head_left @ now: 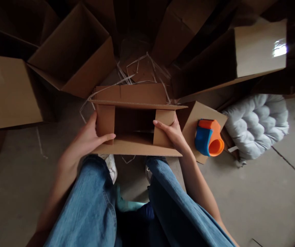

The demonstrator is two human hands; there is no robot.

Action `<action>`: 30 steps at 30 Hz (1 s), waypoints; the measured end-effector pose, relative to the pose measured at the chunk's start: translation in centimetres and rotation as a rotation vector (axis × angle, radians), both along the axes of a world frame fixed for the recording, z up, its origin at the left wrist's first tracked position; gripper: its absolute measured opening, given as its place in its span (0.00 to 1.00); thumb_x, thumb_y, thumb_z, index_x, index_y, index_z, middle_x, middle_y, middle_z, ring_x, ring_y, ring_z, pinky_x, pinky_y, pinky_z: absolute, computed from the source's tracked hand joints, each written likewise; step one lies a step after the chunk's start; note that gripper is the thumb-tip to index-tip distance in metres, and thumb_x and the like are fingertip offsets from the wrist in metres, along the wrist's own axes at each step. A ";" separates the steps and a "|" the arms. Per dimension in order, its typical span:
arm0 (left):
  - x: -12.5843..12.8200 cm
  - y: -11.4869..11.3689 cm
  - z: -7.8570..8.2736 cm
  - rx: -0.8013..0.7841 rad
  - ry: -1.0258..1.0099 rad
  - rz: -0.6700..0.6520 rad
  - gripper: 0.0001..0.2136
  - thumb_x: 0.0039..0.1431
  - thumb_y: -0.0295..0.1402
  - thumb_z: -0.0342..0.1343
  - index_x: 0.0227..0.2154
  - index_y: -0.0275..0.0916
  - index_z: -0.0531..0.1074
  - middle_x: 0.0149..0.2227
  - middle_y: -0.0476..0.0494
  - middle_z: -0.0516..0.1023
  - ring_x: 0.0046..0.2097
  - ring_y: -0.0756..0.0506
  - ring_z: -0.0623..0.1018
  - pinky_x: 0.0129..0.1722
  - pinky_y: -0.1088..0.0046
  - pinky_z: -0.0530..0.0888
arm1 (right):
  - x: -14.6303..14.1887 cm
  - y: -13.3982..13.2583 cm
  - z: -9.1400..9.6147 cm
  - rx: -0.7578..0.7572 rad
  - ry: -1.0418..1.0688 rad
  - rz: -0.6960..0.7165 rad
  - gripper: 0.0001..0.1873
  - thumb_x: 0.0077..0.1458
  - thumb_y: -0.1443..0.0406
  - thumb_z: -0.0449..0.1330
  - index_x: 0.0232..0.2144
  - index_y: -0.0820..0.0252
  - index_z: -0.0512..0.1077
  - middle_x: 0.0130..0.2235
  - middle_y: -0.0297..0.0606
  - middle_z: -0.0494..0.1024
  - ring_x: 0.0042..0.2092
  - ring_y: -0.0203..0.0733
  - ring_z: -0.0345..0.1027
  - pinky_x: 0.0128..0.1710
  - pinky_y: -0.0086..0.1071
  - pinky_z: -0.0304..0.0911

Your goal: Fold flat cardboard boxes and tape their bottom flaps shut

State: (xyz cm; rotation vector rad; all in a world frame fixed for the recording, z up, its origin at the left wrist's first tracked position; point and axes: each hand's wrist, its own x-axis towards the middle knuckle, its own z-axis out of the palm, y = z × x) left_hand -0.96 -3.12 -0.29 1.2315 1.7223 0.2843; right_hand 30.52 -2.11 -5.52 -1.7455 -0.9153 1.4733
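A small brown cardboard box (137, 148) is held in front of my knees, its opening facing up at me. Its two short end flaps are folded partly inward over the dark inside, while the long flaps stand out at front and back. My left hand (92, 135) grips the left end, thumb lying on the left flap (105, 123). On the other end my right hand (171, 132) is closed round the side, thumb pressing the right flap (163, 133). The fingers behind both ends are mostly hidden.
An orange and blue tape dispenser (209, 138) rests on a carton (202, 115) at my right. Beyond it lies a grey tufted cushion (259, 125). Larger open cartons (90, 68) crowd the far side, with loose white straps (129, 77) among them. Concrete floor (260, 199) shows around my legs.
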 end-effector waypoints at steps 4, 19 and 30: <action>1.3 0.2 -1.0 -0.045 0.141 -0.016 0.48 0.42 0.44 0.73 0.66 0.44 0.59 0.63 0.33 0.73 0.66 0.28 0.71 0.62 0.49 0.70 | 0.0 0.0 0.3 0.023 0.012 0.014 0.45 0.39 0.47 0.75 0.56 0.50 0.67 0.53 0.41 0.78 0.54 0.53 0.72 0.57 0.49 0.69; 0.5 0.0 -3.5 -0.162 -0.304 0.103 0.32 0.44 0.39 0.73 0.56 0.47 0.73 0.56 0.42 0.80 0.61 0.34 0.76 0.59 0.59 0.74 | 0.3 -0.1 -0.4 0.063 0.006 0.034 0.43 0.41 0.44 0.74 0.56 0.48 0.67 0.52 0.40 0.78 0.53 0.54 0.72 0.57 0.50 0.70; 1.1 -0.4 -4.7 -0.025 -0.128 0.138 0.38 0.43 0.43 0.73 0.59 0.42 0.70 0.57 0.38 0.78 0.59 0.33 0.76 0.60 0.53 0.71 | 0.1 0.1 -0.3 0.057 0.002 0.002 0.43 0.40 0.46 0.75 0.56 0.49 0.67 0.50 0.38 0.78 0.52 0.52 0.73 0.55 0.47 0.70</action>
